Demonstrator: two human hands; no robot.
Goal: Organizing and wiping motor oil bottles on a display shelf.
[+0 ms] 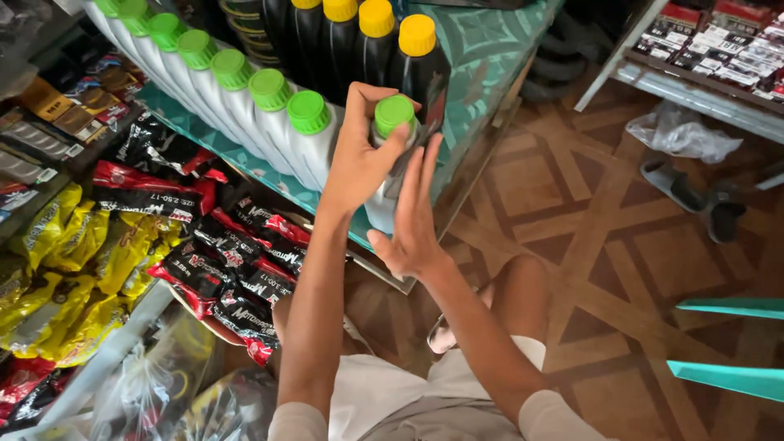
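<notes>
Head view: we see the left hand [357, 155] grasping a white bottle with a green cap [390, 155] at its neck, at the near end of a row of like white bottles [245, 106] on a teal shelf [482, 57]. The right hand [412, 220] lies flat against the bottle's side, fingers released and extended. Black yellow-capped bottles [367, 41] stand just beyond.

Red-black packets [220, 253] stacked below shelf, centre-left; yellow packets [77, 269] far left; red-white boxes [735, 45] on rack, top right; clear bag [682, 131] on floor.
</notes>
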